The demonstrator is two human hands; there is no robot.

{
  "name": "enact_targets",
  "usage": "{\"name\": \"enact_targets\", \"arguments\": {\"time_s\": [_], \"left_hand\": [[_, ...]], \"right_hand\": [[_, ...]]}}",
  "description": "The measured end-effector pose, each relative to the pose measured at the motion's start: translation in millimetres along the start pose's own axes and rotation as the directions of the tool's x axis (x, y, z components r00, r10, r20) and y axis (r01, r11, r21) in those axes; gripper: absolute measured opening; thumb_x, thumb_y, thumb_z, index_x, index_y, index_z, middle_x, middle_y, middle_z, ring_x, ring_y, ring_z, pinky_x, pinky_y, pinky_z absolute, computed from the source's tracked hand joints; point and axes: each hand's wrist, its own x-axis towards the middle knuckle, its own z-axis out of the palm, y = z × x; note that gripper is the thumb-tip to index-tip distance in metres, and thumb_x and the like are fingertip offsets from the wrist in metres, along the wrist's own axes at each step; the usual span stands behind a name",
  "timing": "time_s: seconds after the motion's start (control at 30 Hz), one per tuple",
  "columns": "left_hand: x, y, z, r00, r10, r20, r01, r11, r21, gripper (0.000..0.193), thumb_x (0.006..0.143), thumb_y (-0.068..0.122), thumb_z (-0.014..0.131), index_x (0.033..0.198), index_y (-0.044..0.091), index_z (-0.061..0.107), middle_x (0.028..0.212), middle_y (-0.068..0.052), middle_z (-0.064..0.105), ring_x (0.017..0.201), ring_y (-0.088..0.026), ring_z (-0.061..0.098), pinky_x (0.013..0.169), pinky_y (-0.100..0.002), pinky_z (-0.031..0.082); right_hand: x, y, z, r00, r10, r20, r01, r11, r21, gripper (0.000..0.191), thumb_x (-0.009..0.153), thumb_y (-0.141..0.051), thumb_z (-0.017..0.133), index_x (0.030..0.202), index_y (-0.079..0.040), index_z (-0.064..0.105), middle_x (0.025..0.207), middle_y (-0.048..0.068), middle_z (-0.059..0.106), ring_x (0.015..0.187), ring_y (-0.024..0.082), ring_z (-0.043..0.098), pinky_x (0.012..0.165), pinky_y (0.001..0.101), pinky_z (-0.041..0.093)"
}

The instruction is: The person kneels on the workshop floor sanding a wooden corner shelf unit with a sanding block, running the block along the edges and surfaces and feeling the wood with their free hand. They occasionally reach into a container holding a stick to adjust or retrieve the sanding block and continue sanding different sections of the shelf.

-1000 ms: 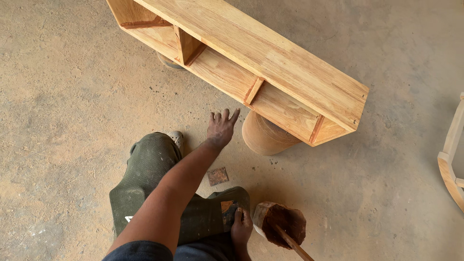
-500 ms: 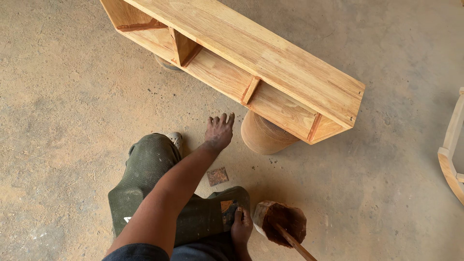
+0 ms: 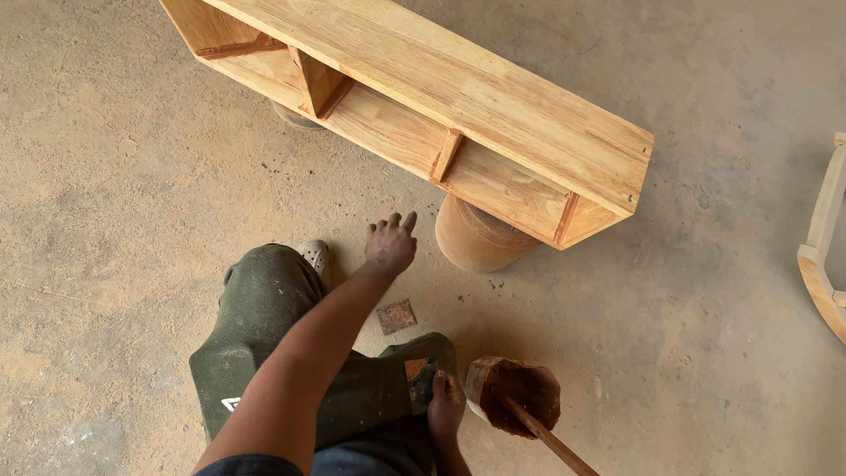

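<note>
**Pale wood shelf lying just ahead of an outstretched left hand**

Light, unfinished timber is being presented by the long shelf unit (image 3: 458,106), which is being carried on a round wooden block (image 3: 480,238) above the concrete floor (image 3: 705,291). Its long axis is being run from upper left to lower right across the view. The left hand (image 3: 390,245) is being held out with fingers spread and nothing gripped, just short of the shelf's lower edge and just beside the block; the shelf lies ahead and slightly right of the fingertips. The right hand (image 3: 446,407) is being kept low by the knee, well apart from the shelf; whether anything is gripped cannot be told. Beside it, a stained container (image 3: 515,397) with a stick (image 3: 551,438) is being left standing. A small square of sandpaper (image 3: 397,316) is lying between the hands.
</note>
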Motion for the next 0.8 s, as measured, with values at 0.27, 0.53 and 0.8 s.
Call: {"name": "enact_targets", "arguments": {"time_s": [0.27,0.53,0.8], "left_hand": [[-67,60,8,0.881,0.417,0.223,-0.191,0.746,-0.638,0.07,0.093,0.068,0.05,0.139,0.018,0.063,0.134,-0.013,0.068,0.121,-0.027,0.07,0.112,-0.044,0.051],[-160,50,0,0.689,0.719,0.09,-0.578,0.621,-0.529,0.079,0.093,0.079,0.036,0.139,0.023,0.067,0.157,-0.016,0.045,0.152,-0.032,0.034,0.122,-0.056,0.027],[-192,28,-19,0.641,0.766,-0.05,-0.756,0.618,-0.214,0.061,0.091,0.076,0.047,0.127,0.034,0.073,0.156,-0.013,0.049,0.152,-0.033,0.037,0.124,-0.061,0.021]], "right_hand": [[10,-91,-42,0.965,-0.187,0.186,0.089,0.895,0.438,0.035,0.118,-0.019,0.064,0.086,-0.003,0.06,0.078,-0.004,0.054,0.073,0.006,0.047,0.068,0.0259,0.044],[-17,-168,-65,0.956,-0.186,0.228,0.066,0.891,0.45,0.02,0.105,-0.014,0.062,0.108,0.003,0.072,0.097,0.003,0.07,0.087,0.009,0.062,0.078,0.0269,0.052],[-12,-178,-50,0.976,-0.021,0.215,-0.077,0.895,0.438,0.023,0.1,-0.014,0.064,0.11,0.005,0.072,0.102,0.01,0.073,0.09,0.017,0.069,0.08,0.0333,0.057]]}}
